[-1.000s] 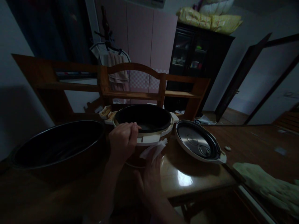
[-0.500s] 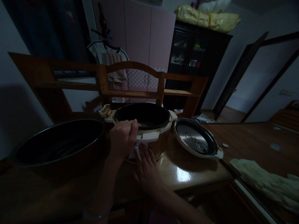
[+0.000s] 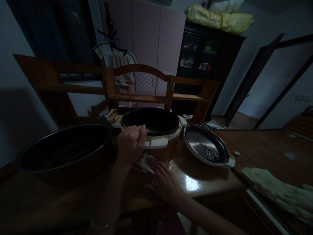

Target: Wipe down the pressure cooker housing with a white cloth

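Observation:
An electric cooker (image 3: 161, 143) with a cream rim and a black inside stands on the table in front of me. My left hand (image 3: 130, 143) is closed over the near left part of its rim, thumb on top. Low on the cooker's front, my right hand (image 3: 165, 179) presses a crumpled white tissue (image 3: 146, 164) against the side, its fingers stretched along it. Left of the cooker is a wide black pot (image 3: 66, 147) with nothing visible inside. The cooker's lid (image 3: 207, 145) lies underside up on the right, showing a shiny metal inner plate.
The glossy wooden table (image 3: 202, 192) ends close in front of me. A wooden shelf frame (image 3: 139, 97) rises behind the cooker. Pale green cloth (image 3: 274, 187) lies at the right, near a small white object (image 3: 236, 153). The room is dim.
My right hand has slid slightly right and down along the cooker's front, and more of the white tissue shows. My left hand keeps its hold on the rim.

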Demonstrator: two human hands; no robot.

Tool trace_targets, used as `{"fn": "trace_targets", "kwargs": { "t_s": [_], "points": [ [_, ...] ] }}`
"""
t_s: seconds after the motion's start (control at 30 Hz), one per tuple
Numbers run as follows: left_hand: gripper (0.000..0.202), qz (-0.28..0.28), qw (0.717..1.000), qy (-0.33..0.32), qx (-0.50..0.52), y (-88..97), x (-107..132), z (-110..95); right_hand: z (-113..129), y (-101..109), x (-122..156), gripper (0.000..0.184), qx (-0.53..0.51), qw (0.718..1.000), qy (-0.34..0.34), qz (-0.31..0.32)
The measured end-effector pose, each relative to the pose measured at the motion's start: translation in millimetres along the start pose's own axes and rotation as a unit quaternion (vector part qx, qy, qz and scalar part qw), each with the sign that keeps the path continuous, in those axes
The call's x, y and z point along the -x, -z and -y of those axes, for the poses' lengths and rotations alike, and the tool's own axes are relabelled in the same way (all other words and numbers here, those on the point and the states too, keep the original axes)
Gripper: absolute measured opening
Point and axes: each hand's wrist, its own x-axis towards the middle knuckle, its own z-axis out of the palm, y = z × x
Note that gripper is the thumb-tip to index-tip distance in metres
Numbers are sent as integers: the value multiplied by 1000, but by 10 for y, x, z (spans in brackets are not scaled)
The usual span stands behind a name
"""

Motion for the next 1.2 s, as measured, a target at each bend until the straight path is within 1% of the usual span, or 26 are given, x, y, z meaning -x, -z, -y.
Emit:
{"fn": "trace_targets", "kwargs": {
  "t_s": [0.07, 0.17, 0.3, 0.43, 0.53, 0.63, 0.7, 0.83, 0.9, 1.0, 1.07, 1.1, 1.2],
  "points": [
    [36, 3, 1000, 3, 2, 2, -2, -2, -5, 77, 10, 74, -16, 1000, 1, 15],
    [37, 4, 1000, 6, 1, 6, -3, -2, -2, 169, 19, 78, -2, 999, 12, 41],
    [39, 14, 1000, 8, 4, 15, -3, 0, 13, 185, -20, 84, 3, 999, 20, 47],
    [38, 19, 1000, 8, 5, 18, -2, -3, 51, 78, -140, 80, 9, 998, 48, 32],
    [37, 21, 1000, 9, 6, 15, 0, -1, 115, -50, -225, 77, 17, 999, 42, 30],
    [36, 17, 1000, 9, 5, 7, 5, 6, 191, -180, -279, 68, 32, 998, 45, 6],
    [36, 15, 1000, 8, 6, 3, 9, 12, 226, -244, -308, 65, 43, 998, 47, -12],
    [37, 9, 1000, 5, 1, 1, 12, 18, 224, -296, -343, 59, 56, 995, 65, -42],
    [36, 10, 1000, 7, -2, 4, 9, 16, 185, -300, -334, 61, 48, 996, 63, -34],
    [36, 10, 1000, 10, -3, 9, 4, 10, 104, -251, -284, 76, 23, 998, 57, -4],
    [36, 9, 1000, 9, 1, 10, 2, 6, 51, -150, -240, 83, 26, 997, 68, 2],
    [36, 8, 1000, 8, 2, 9, 2, 6, 27, -80, -217, 82, 36, 997, 75, 5],
    [36, 8, 1000, 9, 8, 3, 6, 7, -47, 161, -139, 81, 80, 993, 79, 42]
  ]
}}
